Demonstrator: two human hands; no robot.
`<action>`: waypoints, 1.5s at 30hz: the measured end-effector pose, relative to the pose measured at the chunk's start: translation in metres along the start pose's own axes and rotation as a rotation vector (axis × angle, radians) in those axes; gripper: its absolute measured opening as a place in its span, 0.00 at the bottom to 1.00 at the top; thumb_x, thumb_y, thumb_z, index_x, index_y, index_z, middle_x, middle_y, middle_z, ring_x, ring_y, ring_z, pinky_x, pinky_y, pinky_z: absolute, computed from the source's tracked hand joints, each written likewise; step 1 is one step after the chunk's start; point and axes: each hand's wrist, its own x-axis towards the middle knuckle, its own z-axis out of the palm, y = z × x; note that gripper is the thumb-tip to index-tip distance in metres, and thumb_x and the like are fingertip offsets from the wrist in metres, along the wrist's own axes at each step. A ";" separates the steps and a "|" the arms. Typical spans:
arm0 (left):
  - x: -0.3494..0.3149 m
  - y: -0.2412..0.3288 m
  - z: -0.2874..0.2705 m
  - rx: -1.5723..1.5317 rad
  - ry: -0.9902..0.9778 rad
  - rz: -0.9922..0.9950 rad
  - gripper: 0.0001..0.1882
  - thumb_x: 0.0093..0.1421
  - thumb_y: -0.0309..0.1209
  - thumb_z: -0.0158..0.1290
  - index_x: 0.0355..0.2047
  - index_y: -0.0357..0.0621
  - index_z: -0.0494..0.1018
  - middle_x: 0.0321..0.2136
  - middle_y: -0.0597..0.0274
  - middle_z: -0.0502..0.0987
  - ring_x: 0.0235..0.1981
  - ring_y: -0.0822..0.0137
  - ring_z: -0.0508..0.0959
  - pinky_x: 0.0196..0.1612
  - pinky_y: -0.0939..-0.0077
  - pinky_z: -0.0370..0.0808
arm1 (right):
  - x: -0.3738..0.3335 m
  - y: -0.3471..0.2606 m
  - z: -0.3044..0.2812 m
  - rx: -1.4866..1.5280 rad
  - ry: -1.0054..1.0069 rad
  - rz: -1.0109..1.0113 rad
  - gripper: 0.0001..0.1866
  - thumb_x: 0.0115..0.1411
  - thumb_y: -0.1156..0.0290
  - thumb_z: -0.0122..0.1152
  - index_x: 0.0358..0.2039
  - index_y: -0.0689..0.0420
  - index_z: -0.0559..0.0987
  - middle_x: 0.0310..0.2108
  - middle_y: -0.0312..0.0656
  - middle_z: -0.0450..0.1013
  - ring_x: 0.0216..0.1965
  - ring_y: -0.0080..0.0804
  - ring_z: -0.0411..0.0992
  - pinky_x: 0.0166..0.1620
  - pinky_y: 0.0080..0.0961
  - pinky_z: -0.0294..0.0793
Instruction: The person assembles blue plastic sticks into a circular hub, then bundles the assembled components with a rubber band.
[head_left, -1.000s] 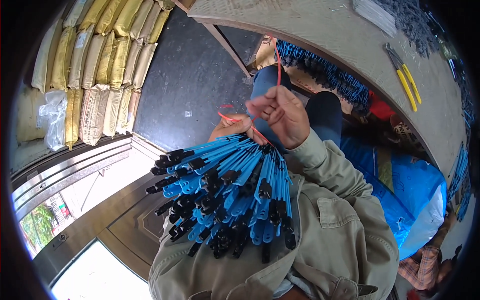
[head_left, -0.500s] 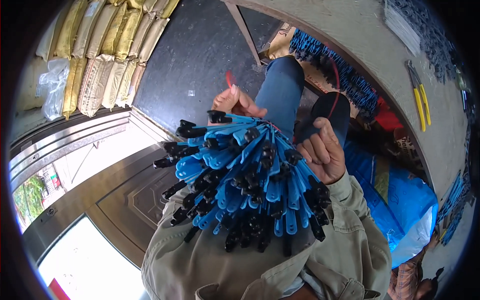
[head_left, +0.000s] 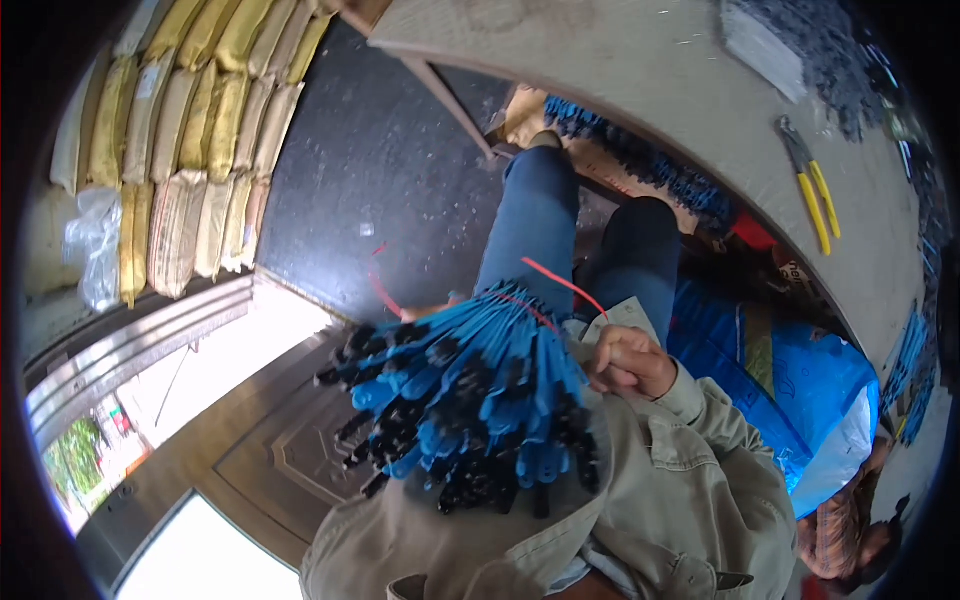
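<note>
Across my lap lies a thick bundle of blue plastic strips with black ends [head_left: 470, 390], gathered narrow at the far end and fanned out toward my belly. A red string [head_left: 530, 308] goes round the narrow end. My right hand [head_left: 632, 362] is closed to the right of the bundle, with a free red end standing up from its fingers. Left of the narrow end, the bundle hides most of my left hand [head_left: 432, 311]; another red end sticks out beside it, and its fingers barely show.
A grey table [head_left: 640, 80] on the right bears yellow-handled pliers [head_left: 812, 190] and dark parts. More blue strips [head_left: 650, 165] lie beneath it. A blue plastic sack [head_left: 800, 400] stands at my right. Stacked sacks [head_left: 170, 130] line the left; another person [head_left: 840, 525] sits lower right.
Both hands have come down toward me, and the bundle sits lower and tilts differently. My left hand has slipped mostly behind the bundle. The view has shifted slightly.
</note>
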 end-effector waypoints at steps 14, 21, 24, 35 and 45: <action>0.034 -0.039 0.009 -0.026 0.173 -0.036 0.15 0.65 0.36 0.35 0.40 0.39 0.67 0.40 0.51 0.72 0.43 0.58 0.72 0.51 0.60 0.68 | 0.087 -0.032 0.049 -0.585 0.191 -0.722 0.06 0.59 0.74 0.49 0.32 0.62 0.74 0.19 0.38 0.69 0.21 0.26 0.69 0.25 0.20 0.66; -0.023 -0.084 0.018 -0.502 0.323 -0.466 0.16 0.63 0.36 0.41 0.46 0.40 0.68 0.46 0.52 0.71 0.49 0.58 0.70 0.55 0.62 0.64 | 0.122 -0.056 -0.082 -1.370 0.427 -0.504 0.11 0.57 0.65 0.51 0.30 0.58 0.77 0.24 0.43 0.74 0.27 0.30 0.72 0.32 0.27 0.68; -0.036 -0.069 0.033 -0.237 0.046 -0.590 0.15 0.63 0.33 0.41 0.46 0.39 0.69 0.46 0.52 0.71 0.50 0.60 0.69 0.55 0.64 0.65 | 0.105 -0.055 -0.147 -1.482 0.315 -0.396 0.11 0.57 0.65 0.52 0.31 0.58 0.77 0.23 0.43 0.73 0.27 0.29 0.70 0.33 0.25 0.67; -0.007 -0.059 0.095 1.214 -0.427 1.317 0.07 0.40 0.31 0.50 0.23 0.48 0.67 0.24 0.63 0.66 0.31 0.65 0.71 0.41 0.69 0.70 | 0.095 -0.021 -0.099 -1.531 -0.085 -0.067 0.08 0.58 0.71 0.51 0.27 0.62 0.71 0.20 0.49 0.63 0.23 0.28 0.62 0.29 0.28 0.64; 0.008 -0.109 0.117 1.292 -0.105 0.937 0.11 0.40 0.33 0.52 0.25 0.43 0.70 0.21 0.58 0.69 0.26 0.61 0.72 0.29 0.66 0.71 | 0.088 -0.055 -0.110 -1.181 0.334 0.270 0.13 0.64 0.66 0.44 0.44 0.56 0.73 0.22 0.31 0.68 0.22 0.13 0.61 0.29 0.16 0.63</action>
